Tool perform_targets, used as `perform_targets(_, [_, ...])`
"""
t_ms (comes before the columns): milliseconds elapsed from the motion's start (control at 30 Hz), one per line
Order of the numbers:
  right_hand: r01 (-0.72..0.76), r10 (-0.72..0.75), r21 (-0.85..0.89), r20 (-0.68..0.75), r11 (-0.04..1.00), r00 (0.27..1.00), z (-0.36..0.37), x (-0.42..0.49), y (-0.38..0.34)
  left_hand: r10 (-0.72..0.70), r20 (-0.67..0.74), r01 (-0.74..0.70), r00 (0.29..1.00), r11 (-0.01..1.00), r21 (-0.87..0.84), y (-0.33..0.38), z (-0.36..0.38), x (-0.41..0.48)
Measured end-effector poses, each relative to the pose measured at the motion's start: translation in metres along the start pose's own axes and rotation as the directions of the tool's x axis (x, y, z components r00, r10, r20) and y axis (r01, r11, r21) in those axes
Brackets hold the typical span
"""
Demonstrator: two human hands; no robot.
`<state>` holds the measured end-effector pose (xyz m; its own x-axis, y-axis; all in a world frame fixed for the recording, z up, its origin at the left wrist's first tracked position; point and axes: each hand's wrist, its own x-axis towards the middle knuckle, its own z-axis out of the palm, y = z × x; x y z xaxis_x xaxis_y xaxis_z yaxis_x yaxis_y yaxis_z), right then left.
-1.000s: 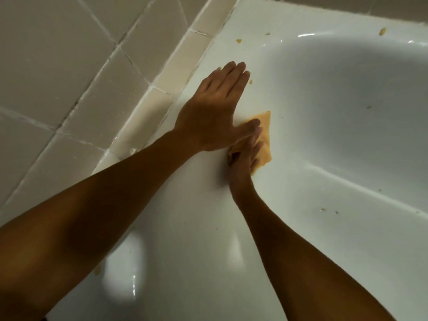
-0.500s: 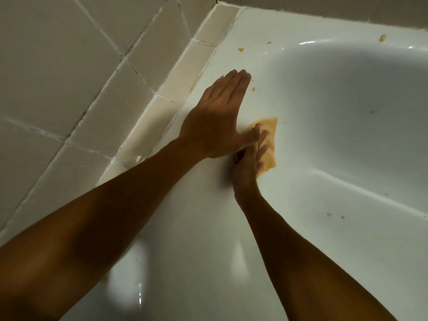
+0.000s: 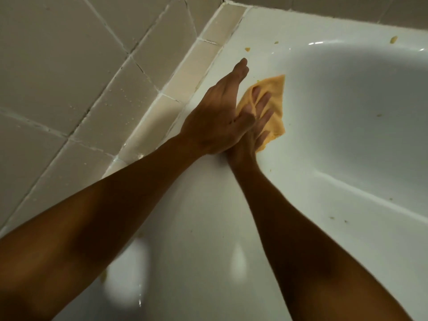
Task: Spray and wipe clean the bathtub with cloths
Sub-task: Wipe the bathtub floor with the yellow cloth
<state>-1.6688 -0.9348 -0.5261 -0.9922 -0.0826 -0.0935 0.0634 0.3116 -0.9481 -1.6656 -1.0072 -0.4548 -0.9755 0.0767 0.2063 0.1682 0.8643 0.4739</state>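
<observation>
Flatly, with straight and spread fingers, the orange cloth [image 3: 275, 93] is pressed by the right hand [image 3: 252, 133] against the white bathtub [image 3: 301, 26]; nothing is curled round it, so the hand only pushes down. The cloth lies under the fingers and reaches beyond them, with its long axis along the rim edge toward the far corner. The left hand [image 3: 215, 119] is held with straight fingers too, gripping nothing, just on the wall side and partly over the right hand; whether it touches the rim cannot be told. Small yellow specks [image 3: 247, 49] are seen further ahead on the glossy rim, so a push forward is probably needed next. Beige wall tiles [image 3: 58, 66] with drops are joined to the rim on the left.
</observation>
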Motion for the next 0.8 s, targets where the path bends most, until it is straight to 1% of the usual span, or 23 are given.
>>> perform_targets(67, [-0.075, 0.076, 0.032, -0.045, 0.997, 0.996, -0.005, 0.02, 0.003, 0.055, -0.007, -0.054, 0.998, 0.991, 0.123, 0.0, 0.002, -0.001])
perform_targets(133, [-0.128, 0.132, 0.095, -0.042, 0.987, 0.99, -0.012, 0.029, 0.013, 0.098, 0.008, -0.098, 0.995, 0.971, 0.218, 0.0, 0.003, -0.003])
perform_targets(200, [-0.227, 0.233, 0.132, -0.031, 0.965, 0.972, -0.021, 0.035, 0.029, 0.139, 0.023, -0.139, 0.99, 0.945, 0.294, -0.004, 0.003, -0.003])
perform_targets(233, [-0.274, 0.277, 0.133, -0.003, 0.952, 0.961, -0.028, 0.038, 0.04, 0.148, 0.043, -0.154, 0.988, 0.94, 0.305, -0.004, 0.002, -0.002])
perform_targets(267, [-0.301, 0.307, 0.188, 0.001, 0.935, 0.952, -0.033, 0.041, 0.051, 0.144, 0.071, -0.159, 0.987, 0.941, 0.298, -0.002, 0.003, -0.002])
perform_targets(300, [-0.297, 0.301, 0.189, 0.008, 0.936, 0.954, -0.033, 0.044, 0.058, 0.127, 0.088, -0.148, 0.988, 0.946, 0.288, -0.001, 0.002, -0.002])
perform_targets(367, [-0.265, 0.266, 0.173, 0.016, 0.948, 0.964, -0.027, 0.036, 0.059, 0.1, 0.112, -0.127, 0.989, 0.955, 0.267, 0.0, 0.002, -0.002])
perform_targets(400, [-0.201, 0.201, 0.134, 0.009, 0.97, 0.979, -0.024, 0.023, 0.055, 0.085, 0.121, -0.113, 0.989, 0.961, 0.251, 0.0, 0.001, 0.0])
perform_targets(433, [-0.088, 0.089, 0.1, -0.01, 0.991, 0.996, -0.021, 0.006, 0.056, 0.059, 0.13, -0.089, 0.99, 0.967, 0.237, 0.001, 0.001, 0.0])
perform_targets(467, [0.026, -0.027, 0.086, 0.011, 0.996, 1.0, -0.019, -0.011, 0.061, 0.032, 0.137, -0.063, 0.99, 0.971, 0.231, 0.002, 0.001, 0.0])
perform_targets(500, [0.104, -0.108, 0.072, 0.057, 0.992, 0.993, -0.022, -0.024, 0.071, 0.012, 0.142, -0.045, 0.99, 0.972, 0.232, 0.004, 0.003, 0.001])
perform_targets(533, [0.116, -0.123, 0.071, 0.09, 0.991, 0.988, -0.025, -0.027, 0.078, -0.008, 0.145, -0.027, 0.989, 0.971, 0.236, 0.004, 0.001, 0.001])
perform_targets(567, [0.059, -0.064, 0.055, 0.088, 0.997, 0.994, -0.028, -0.019, 0.086, -0.028, 0.148, -0.007, 0.989, 0.972, 0.235, 0.005, 0.0, 0.001])
perform_targets(600, [-0.043, 0.042, 0.028, 0.059, 0.999, 0.997, -0.03, -0.004, 0.093, -0.047, 0.15, 0.011, 0.988, 0.973, 0.232, 0.007, 0.001, 0.0])
perform_targets(633, [-0.179, 0.179, -0.007, 0.029, 0.984, 0.983, -0.032, 0.013, 0.095, -0.066, 0.15, 0.03, 0.986, 0.973, 0.227, 0.008, 0.001, -0.001])
perform_targets(667, [-0.305, 0.304, -0.043, -0.019, 0.951, 0.952, -0.034, 0.028, 0.098, -0.072, 0.149, 0.038, 0.986, 0.974, 0.222, 0.01, 0.001, -0.003])
perform_targets(700, [-0.398, 0.393, -0.035, -0.1, 0.917, 0.914, -0.034, 0.037, 0.097, -0.069, 0.148, 0.035, 0.987, 0.974, 0.223, 0.01, 0.001, -0.004])
perform_targets(733, [-0.411, 0.403, -0.044, -0.125, 0.911, 0.907, -0.034, 0.04, 0.097, -0.066, 0.15, 0.031, 0.986, 0.973, 0.227, 0.01, 0.0, -0.004])
perform_targets(767, [-0.374, 0.37, -0.062, -0.074, 0.925, 0.926, -0.035, 0.038, 0.097, -0.065, 0.151, 0.028, 0.986, 0.972, 0.234, 0.011, 0.0, -0.004])
perform_targets(800, [-0.311, 0.312, -0.022, 0.01, 0.95, 0.95, -0.034, 0.029, 0.099, -0.066, 0.15, 0.027, 0.987, 0.969, 0.246, 0.011, 0.001, -0.004])
